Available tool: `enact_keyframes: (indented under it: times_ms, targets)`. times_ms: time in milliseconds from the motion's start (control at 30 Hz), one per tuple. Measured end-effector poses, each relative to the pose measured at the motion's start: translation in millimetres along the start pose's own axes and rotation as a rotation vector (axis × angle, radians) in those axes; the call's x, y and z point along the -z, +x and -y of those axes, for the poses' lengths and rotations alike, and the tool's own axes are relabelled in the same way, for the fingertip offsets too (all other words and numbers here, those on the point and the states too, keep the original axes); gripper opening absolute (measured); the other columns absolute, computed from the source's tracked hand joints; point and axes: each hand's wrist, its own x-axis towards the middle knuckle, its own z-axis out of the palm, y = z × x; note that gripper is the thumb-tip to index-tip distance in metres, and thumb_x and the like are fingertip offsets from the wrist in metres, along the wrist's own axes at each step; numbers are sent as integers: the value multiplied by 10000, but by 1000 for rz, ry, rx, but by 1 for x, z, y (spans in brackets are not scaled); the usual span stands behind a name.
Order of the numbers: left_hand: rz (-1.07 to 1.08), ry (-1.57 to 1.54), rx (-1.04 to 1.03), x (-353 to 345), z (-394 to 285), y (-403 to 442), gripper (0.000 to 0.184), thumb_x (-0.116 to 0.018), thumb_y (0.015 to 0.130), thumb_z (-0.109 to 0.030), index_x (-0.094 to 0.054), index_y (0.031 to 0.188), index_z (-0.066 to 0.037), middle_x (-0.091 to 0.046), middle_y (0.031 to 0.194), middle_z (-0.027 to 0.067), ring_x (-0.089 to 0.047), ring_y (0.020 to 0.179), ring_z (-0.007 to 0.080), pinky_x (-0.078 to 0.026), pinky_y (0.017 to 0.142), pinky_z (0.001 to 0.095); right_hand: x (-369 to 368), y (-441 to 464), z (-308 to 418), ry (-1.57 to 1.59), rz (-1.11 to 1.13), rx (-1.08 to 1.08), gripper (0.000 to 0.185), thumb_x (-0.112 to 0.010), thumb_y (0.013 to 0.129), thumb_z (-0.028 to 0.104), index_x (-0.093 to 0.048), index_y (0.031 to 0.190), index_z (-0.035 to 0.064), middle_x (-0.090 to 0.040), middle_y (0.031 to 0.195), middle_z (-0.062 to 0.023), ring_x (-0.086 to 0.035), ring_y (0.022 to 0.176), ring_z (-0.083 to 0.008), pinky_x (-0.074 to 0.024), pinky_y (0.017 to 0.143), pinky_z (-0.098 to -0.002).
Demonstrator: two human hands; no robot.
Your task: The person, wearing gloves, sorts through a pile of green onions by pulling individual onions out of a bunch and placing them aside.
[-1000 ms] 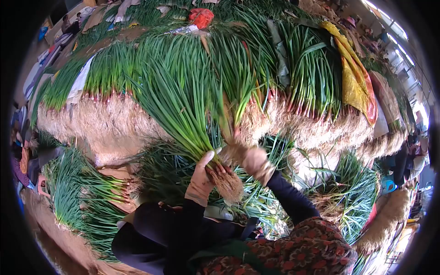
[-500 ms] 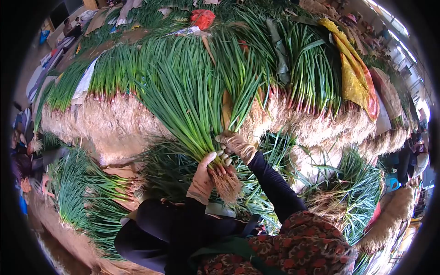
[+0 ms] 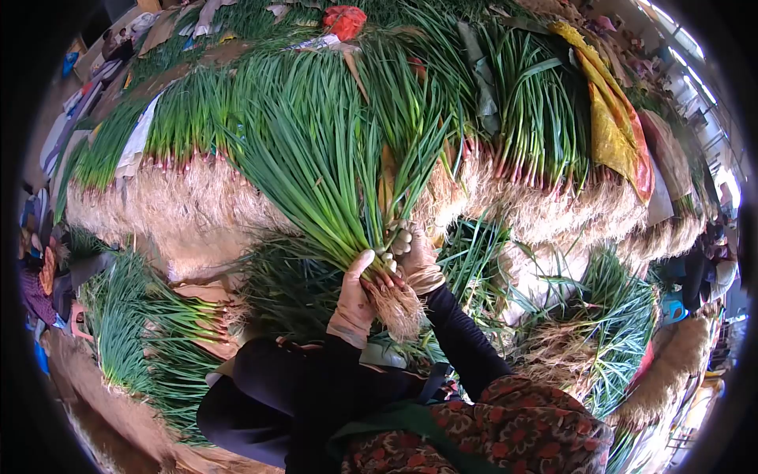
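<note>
A bunch of green onions fans its long leaves away from me, over the row behind it. My left hand, in a pale glove, grips the bunch low on the stems, thumb on top. Reddish stem bases and a tuft of pale roots stick out below the grip. My right hand, also gloved, is at the right side of the stems, just above the roots. Its fingers are curled in beside the left fingertips; what they pinch, if anything, is hidden.
Beyond my hands runs a long stacked row of green onions, roots toward me. A yellow and red sheet covers part of it. Loose green onions lie at left and right. A red bag sits farther back. Other people are at the edges.
My right hand has turned and moved slightly right and down, its fingers now curled instead of reaching across the stems. The root end has swung a little right; my left hand keeps its grip.
</note>
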Motion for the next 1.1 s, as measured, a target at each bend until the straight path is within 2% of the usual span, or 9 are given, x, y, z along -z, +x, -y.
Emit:
enact_keyframes:
  times_ms: [100,333,467,600,767,800,900,967,1100]
  targets:
    - [-53,-16,-19,4,0,0,310,-495,873,-264,-556,933,34,-590,696,143,-590,602,275,-512,646,397,5,3,-4,27,65,-34,214,-406,921,231,-540,877,70,-414,546,44,-381,431,-85,-323,418,-228]
    - [-72,68,74,17,0,-4,317,-521,858,-278,-563,875,36,-592,699,144,-587,570,270,-516,632,410,-22,-11,23,-1196,103,-19,322,-657,825,170,-533,1075,9,-639,925,-100,-597,805,-136,-473,663,-246]
    - [-128,39,115,19,0,-4,296,-514,863,-275,-560,887,16,-585,666,149,-584,559,269,-513,613,406,-13,-2,-12,-1531,158,499,307,-630,838,192,-525,1064,12,-620,867,-61,-557,730,-126,-441,610,-224]
    - [-110,43,56,4,-5,-8,286,-511,864,-283,-553,906,-4,-563,599,142,-576,543,267,-510,599,404,-23,-2,-6,-831,2,-134,209,-539,884,247,-554,999,72,-547,674,15,-500,538,-98,-394,508,-224]
    - [-51,-42,-6,6,-7,-16,292,-493,871,-285,-560,908,-4,-573,613,115,-565,524,253,-512,593,393,-10,1,44,36,-129,129,148,-485,903,232,-529,785,154,-311,476,74,-307,402,-68,-299,419,-223]
    - [-62,-54,10,6,-11,-15,290,-497,866,-289,-561,888,-7,-562,593,114,-564,531,253,-509,612,398,36,17,64,-18,391,74,204,-450,912,229,-486,723,162,-308,490,76,-278,400,-68,-266,403,-224]
    - [-94,-118,75,1,-8,-15,288,-511,849,-299,-563,825,-16,-526,534,109,-563,552,251,-500,669,414,37,-16,68,-800,-212,259,244,-434,900,262,-508,717,119,-368,518,53,-335,425,-86,-263,415,-231]
    - [-36,-111,64,1,-4,-11,317,-492,857,-299,-571,901,5,-548,576,125,-563,575,272,-491,682,409,57,-16,60,-554,-178,-80,230,-477,906,271,-596,953,81,-441,602,29,-398,491,-86,-325,459,-226]
    - [-34,-70,73,-3,-6,-13,361,-470,874,-289,-556,1007,35,-561,594,150,-566,588,300,-489,684,412,56,10,41,-1036,114,210,270,-521,901,300,-586,935,39,-595,788,-37,-510,620,-92,-399,552,-236]
